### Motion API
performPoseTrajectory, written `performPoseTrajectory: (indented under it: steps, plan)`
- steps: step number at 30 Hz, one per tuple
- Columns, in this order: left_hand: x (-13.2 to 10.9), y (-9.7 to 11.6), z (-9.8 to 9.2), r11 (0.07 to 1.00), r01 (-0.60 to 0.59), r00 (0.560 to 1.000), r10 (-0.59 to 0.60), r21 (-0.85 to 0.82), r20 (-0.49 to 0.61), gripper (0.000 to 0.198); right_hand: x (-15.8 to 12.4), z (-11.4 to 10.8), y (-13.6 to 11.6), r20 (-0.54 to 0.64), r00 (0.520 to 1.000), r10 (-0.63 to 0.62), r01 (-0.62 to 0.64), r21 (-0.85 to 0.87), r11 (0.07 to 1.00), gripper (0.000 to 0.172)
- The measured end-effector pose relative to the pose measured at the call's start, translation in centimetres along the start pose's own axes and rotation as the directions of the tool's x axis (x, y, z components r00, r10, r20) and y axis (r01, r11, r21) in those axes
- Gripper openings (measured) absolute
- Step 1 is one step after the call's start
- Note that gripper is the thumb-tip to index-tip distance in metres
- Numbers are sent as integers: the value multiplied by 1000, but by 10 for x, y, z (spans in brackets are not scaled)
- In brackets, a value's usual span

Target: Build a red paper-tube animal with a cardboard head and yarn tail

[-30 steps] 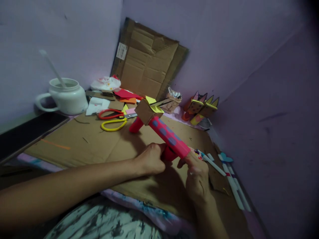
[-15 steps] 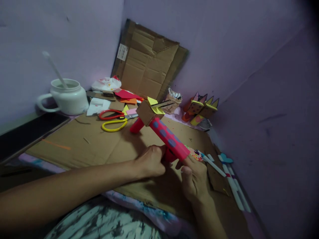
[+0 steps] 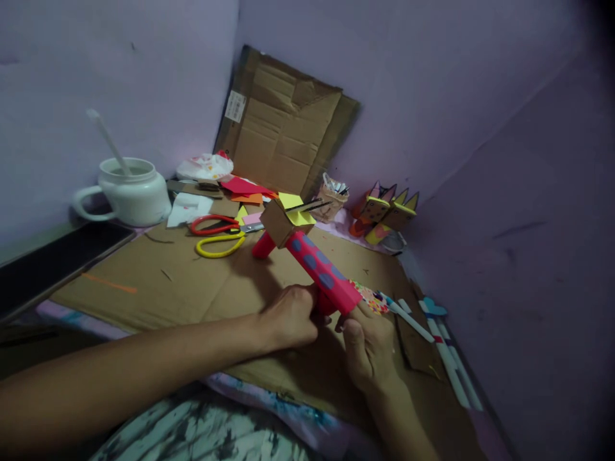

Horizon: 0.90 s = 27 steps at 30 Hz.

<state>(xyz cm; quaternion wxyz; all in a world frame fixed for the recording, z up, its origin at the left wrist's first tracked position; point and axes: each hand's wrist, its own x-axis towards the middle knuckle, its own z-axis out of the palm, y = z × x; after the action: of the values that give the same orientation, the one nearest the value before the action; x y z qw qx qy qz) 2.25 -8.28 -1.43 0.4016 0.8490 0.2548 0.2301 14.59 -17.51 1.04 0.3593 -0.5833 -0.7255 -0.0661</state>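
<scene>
A pink paper tube with blue spots (image 3: 319, 272) lies tilted over a flat cardboard sheet (image 3: 168, 275), and a small cardboard box with yellow paper (image 3: 283, 221) tops its far end. A short pink leg (image 3: 263, 245) props that end. My left hand (image 3: 291, 315) is closed round a pink piece under the tube's near end. My right hand (image 3: 368, 346) curls its fingers against the near end of the tube from the right.
Red and yellow scissors (image 3: 216, 234) lie on the cardboard beyond the tube. A white mug with a stick (image 3: 127, 192) stands at the left by a dark tablet (image 3: 48, 262). Paper figures (image 3: 387, 211) and white pens (image 3: 446, 355) sit to the right, near the wall.
My right hand has turned palm-up and slid under the tube's near end. The tube and the left hand have stayed nearly in place.
</scene>
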Motion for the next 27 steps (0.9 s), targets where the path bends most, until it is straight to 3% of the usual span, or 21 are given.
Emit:
performPoseTrajectory:
  steps: [8, 13, 19, 27]
  plan:
    - [0, 2, -5, 999, -19, 999, 21, -46, 36, 12, -4, 9, 3, -74, 997, 5, -5, -2, 1000, 27]
    - [1, 4, -5, 998, -61, 998, 62, -34, 32, 8, -4, 11, 4, -151, 986, -77, 68, -64, 996, 20]
    - [1, 4, -4, 996, -58, 998, 59, -65, 21, 16, -5, 12, 5, -206, 976, -65, 57, -42, 997, 17]
    - [0, 0, -2, 1000, -15, 998, 16, -11, 53, 12, -8, 12, 6, -196, 980, -36, 38, 7, 999, 18]
